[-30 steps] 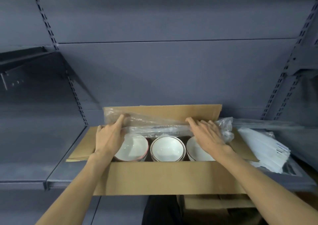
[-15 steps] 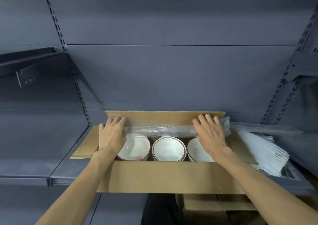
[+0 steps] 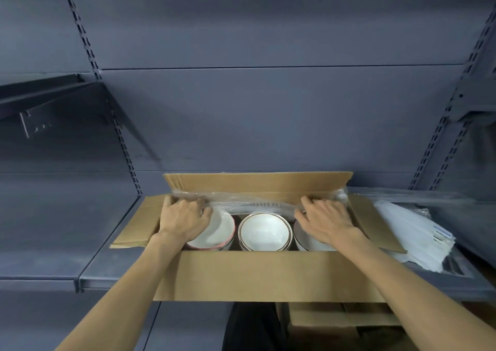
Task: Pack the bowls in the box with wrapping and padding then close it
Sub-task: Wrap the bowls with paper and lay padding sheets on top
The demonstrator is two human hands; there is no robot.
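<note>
An open cardboard box (image 3: 268, 275) sits on a grey shelf with all its flaps up or out. Inside stand three stacks of white bowls: a pink-rimmed stack (image 3: 220, 236) on the left, a brown-rimmed stack (image 3: 265, 232) in the middle, a dark-rimmed stack (image 3: 308, 240) on the right, partly under my right hand. A clear plastic padding sheet (image 3: 257, 201) lies along the box's far wall. My left hand (image 3: 183, 217) and my right hand (image 3: 326, 219) have their fingers curled onto its two ends, pressing it down behind the bowls.
A pile of white plastic-wrapped sheets (image 3: 413, 232) lies on the shelf to the right of the box. The grey shelf (image 3: 112, 278) runs left, with slotted uprights (image 3: 118, 125) on the back wall. Another cardboard box (image 3: 335, 315) sits below the shelf.
Both hands have gone from flat on the plastic sheet to curled over it, pushing it lower along the far wall. The view has tilted slightly.
</note>
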